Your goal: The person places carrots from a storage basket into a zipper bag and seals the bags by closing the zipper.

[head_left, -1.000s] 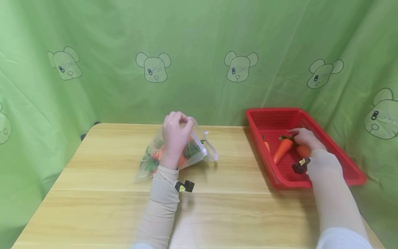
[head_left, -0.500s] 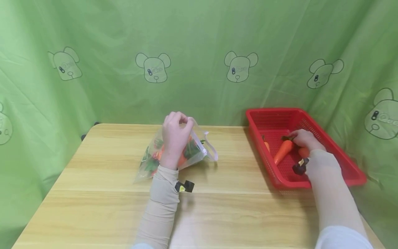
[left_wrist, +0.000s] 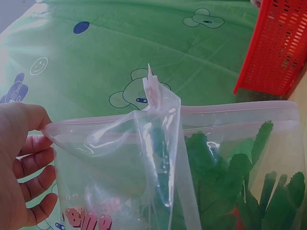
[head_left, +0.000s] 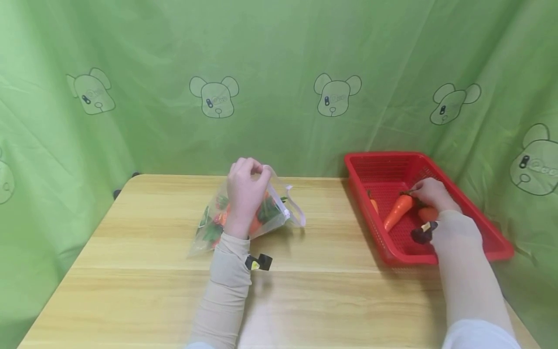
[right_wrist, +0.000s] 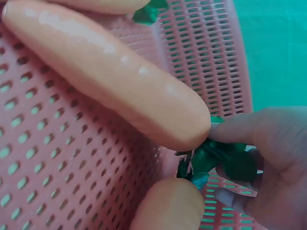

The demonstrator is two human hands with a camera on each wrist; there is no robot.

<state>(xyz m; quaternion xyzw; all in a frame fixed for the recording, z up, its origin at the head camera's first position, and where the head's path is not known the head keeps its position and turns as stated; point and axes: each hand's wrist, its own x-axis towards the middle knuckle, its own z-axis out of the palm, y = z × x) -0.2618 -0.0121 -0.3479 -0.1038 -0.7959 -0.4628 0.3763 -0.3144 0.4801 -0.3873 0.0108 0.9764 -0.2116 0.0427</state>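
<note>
My left hand (head_left: 246, 194) pinches the rim of a clear zip bag (left_wrist: 105, 163) between thumb and forefinger, its other fingers loosely curled. Through the plastic show green leaves (left_wrist: 216, 163) and orange-red shapes, partly hidden by the hand. Inside a red basket, my right hand (head_left: 431, 194) pinches the green leafy top (right_wrist: 216, 155) of an orange carrot (head_left: 398, 212), whose tip points toward the basket's near left wall. Close under that hand lies another carrot (right_wrist: 170, 206), partly covered. A third carrot (head_left: 373, 203) lies by the left wall.
The red basket (head_left: 377, 228) stands at the right of a wooden table (head_left: 305, 291), its perforated walls rising around the carrots. A green curtain (head_left: 279, 131) with bear prints hangs behind and at both sides.
My right hand has shifted slightly, its fingers closing together on the carrot's green top, and the carrot's top end has moved a little to the right. The left hand and bag stay still.
</note>
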